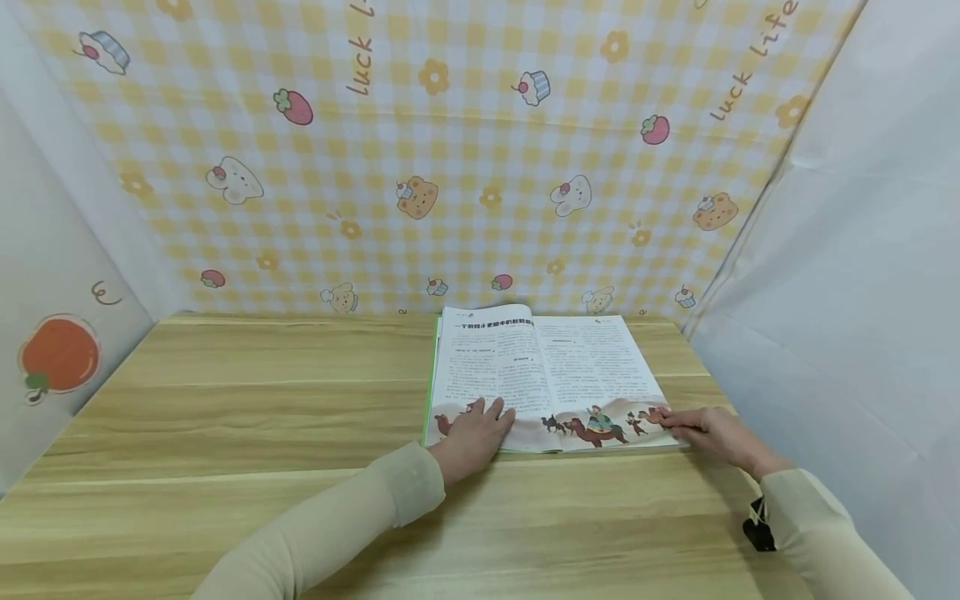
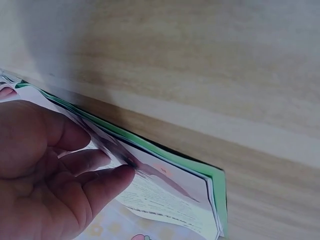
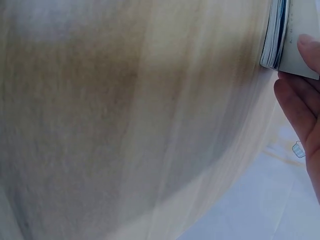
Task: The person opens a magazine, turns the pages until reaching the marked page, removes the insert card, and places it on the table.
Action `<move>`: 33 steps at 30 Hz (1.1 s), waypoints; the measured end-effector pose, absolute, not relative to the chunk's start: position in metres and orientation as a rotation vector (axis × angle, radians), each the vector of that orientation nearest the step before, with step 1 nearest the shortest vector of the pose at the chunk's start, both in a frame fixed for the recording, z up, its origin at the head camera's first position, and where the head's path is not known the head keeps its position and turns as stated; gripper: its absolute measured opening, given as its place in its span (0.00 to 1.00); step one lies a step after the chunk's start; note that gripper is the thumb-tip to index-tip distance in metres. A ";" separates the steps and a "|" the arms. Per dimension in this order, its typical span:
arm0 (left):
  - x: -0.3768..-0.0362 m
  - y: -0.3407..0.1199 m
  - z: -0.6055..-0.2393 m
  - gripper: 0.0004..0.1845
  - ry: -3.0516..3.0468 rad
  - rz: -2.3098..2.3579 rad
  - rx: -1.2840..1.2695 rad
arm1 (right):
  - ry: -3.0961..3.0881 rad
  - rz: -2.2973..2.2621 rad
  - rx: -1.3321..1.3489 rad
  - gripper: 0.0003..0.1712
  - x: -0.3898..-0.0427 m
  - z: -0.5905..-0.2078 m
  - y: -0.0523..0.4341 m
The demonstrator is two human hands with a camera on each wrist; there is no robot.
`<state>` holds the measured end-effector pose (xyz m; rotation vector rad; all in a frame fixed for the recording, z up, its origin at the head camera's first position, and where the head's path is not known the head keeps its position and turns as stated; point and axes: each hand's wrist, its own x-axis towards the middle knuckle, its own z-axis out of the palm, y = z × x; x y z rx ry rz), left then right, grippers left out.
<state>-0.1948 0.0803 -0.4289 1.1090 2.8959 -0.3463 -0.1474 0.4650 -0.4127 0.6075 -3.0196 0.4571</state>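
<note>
An open magazine (image 1: pixel 600 358) with printed text and a strip of camel drawings lies on the wooden table near the patterned backdrop. Its green cover (image 2: pixel 218 187) shows along the edge in the left wrist view. My left hand (image 1: pixel 474 440) rests on the lower part of the left page, its fingers spread and fingertips on the paper. At the lower right corner, my right hand (image 1: pixel 716 435) pinches a page. In the right wrist view, the thumb lies over that page (image 3: pixel 300 52) with the fingers under it, and the page stands apart from the stack below.
The wooden table (image 1: pixel 247 417) extends to the left and in front of the magazine. Behind it hangs a yellow checked cloth (image 1: pixel 465 150). White sheets stand at both sides, the right one (image 1: pixel 862 333) close to my right arm. A small black object (image 1: pixel 759 533) is beside the right sleeve.
</note>
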 end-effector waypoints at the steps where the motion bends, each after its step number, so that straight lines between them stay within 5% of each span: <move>1: -0.195 0.081 -0.428 0.31 2.892 -0.338 1.103 | -3.006 0.446 0.602 0.10 -0.147 -0.413 0.465; 33: -0.192 0.081 -0.428 0.28 2.904 -0.298 1.141 | -2.411 0.217 0.668 0.21 -0.136 -0.404 0.455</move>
